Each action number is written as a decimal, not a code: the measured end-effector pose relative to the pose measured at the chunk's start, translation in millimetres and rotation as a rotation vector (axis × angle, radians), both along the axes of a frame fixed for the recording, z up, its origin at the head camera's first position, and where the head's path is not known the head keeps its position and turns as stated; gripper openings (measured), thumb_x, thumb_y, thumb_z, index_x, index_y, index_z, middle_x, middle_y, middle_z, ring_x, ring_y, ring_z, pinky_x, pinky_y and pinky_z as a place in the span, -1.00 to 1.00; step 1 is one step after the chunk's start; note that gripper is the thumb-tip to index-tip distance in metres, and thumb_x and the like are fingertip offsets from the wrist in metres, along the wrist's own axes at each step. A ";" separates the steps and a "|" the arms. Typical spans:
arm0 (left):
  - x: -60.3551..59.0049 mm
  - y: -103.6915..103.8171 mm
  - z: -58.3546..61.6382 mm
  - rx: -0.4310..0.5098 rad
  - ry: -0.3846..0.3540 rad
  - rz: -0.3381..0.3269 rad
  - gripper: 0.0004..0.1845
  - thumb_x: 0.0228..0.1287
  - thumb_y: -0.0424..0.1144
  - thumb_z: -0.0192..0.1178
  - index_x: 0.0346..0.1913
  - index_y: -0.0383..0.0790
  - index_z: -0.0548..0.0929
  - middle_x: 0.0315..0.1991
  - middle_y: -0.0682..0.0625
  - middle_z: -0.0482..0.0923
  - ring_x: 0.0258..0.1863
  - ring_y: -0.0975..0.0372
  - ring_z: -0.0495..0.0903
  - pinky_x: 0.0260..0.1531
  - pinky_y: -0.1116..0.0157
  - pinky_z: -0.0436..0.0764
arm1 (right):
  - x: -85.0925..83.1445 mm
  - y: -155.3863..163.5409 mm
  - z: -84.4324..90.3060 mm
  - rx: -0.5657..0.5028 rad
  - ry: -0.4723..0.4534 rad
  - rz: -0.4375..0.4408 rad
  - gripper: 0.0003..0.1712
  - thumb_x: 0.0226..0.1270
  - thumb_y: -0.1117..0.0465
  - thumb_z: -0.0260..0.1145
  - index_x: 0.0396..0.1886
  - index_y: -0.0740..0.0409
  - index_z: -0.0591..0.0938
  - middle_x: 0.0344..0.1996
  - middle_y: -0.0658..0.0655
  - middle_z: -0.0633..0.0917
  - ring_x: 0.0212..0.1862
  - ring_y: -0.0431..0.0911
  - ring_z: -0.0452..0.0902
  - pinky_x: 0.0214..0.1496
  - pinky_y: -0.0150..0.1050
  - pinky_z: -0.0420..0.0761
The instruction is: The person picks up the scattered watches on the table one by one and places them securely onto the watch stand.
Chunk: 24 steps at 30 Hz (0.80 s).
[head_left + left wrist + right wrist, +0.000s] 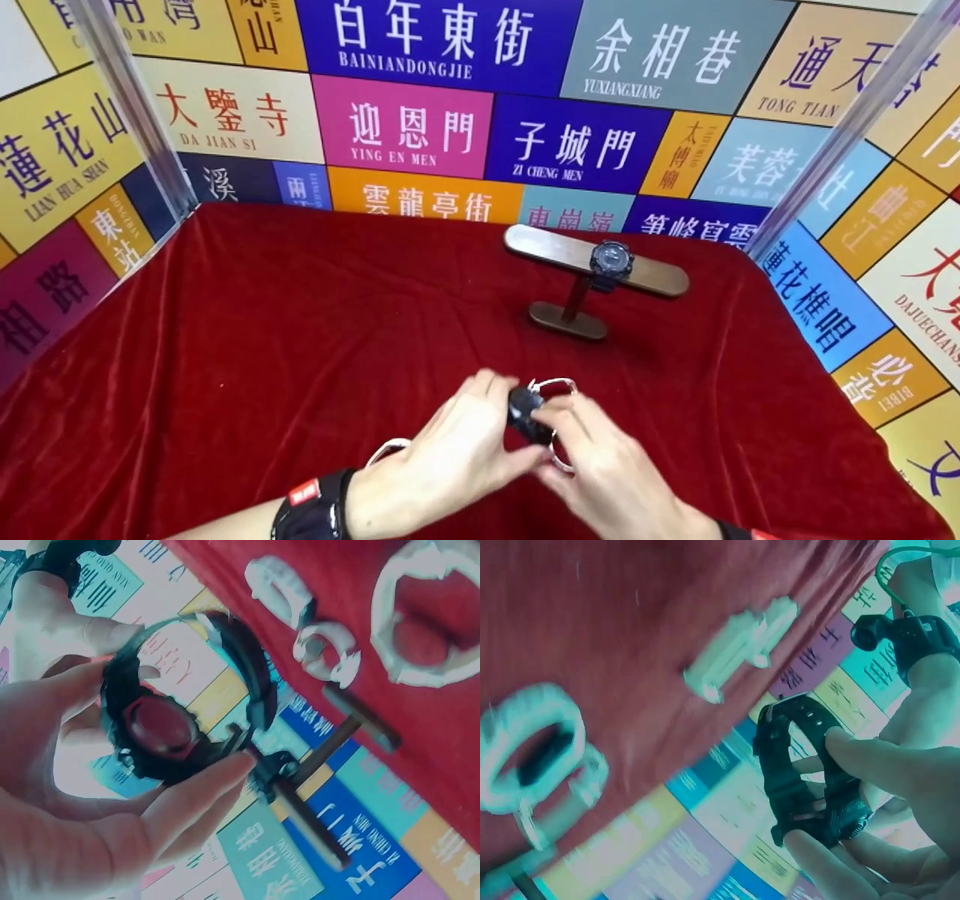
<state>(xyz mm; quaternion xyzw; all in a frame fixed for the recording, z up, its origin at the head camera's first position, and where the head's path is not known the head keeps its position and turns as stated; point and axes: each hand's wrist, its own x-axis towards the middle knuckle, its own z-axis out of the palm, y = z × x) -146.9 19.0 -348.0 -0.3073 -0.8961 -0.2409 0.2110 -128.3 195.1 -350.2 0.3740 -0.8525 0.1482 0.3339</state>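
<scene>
Head view: both hands meet low over the red velvet cloth (262, 322), holding one black wristwatch (527, 416) between them. Left hand (442, 457) comes in from the left, thumb and fingers curled and pinching the watch case; right hand (607, 472) closes on it from the right, fingers curled over the strap side. Watch sits directly between the two sets of fingertips, neither hand clearly nearer. Left wrist view: watch case (161, 727) faces the palm, strap looped into a closed ring above it, thumb (202, 799) pressed along the case's lower edge, the other fingers behind it. Right wrist view: same watch (802, 772) seen edge-on, strap's long axis running up and away from the fingers (870, 757), which clamp the case end. Beyond the fingertips, well apart, a wooden watch stand (596, 266) with a flat bar on a post; a second dark watch (611, 261) is strapped round the bar, right of the post, left end of the bar bare. White ring-shaped pieces (551, 386) lie on the cloth just past the fingers, partly hidden by the hands; another white loop (386, 450) shows near the left wrist. What they are I cannot tell. Walls: coloured panels of place-name signs (405, 124).
</scene>
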 end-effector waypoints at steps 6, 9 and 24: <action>-5.6 2.2 18.4 0.116 0.039 -0.037 -0.38 -0.07 -0.01 0.35 0.03 -0.31 0.46 -0.11 -0.02 0.48 -0.12 0.25 0.49 -0.05 0.43 0.55 | 0.8 -0.1 20.8 -0.033 0.136 -0.020 -0.66 -0.03 0.30 0.24 -0.17 0.28 0.61 -0.22 0.15 0.59 -0.13 -0.12 0.53 -0.22 -0.37 0.62; -7.8 2.4 24.9 0.170 0.065 -0.075 -0.37 -0.07 -0.05 0.36 0.05 -0.31 0.45 -0.06 -0.04 0.45 -0.06 0.26 0.46 0.00 0.46 0.51 | 0.7 -2.5 27.8 -0.075 0.228 0.000 -0.73 0.19 0.29 0.10 -0.20 0.33 0.63 -0.25 0.21 0.60 -0.19 -0.08 0.53 -0.28 -0.34 0.63; -35.7 4.8 6.6 0.209 0.317 -0.332 -0.43 -0.07 -0.23 0.35 0.04 -0.36 0.44 0.09 -0.14 0.40 0.15 0.18 0.37 0.18 0.47 0.39 | -10.1 4.7 15.7 -0.066 0.517 0.091 -0.77 0.27 0.41 0.07 -0.26 0.40 0.64 -0.36 0.30 0.61 -0.35 0.02 0.53 -0.44 -0.34 0.61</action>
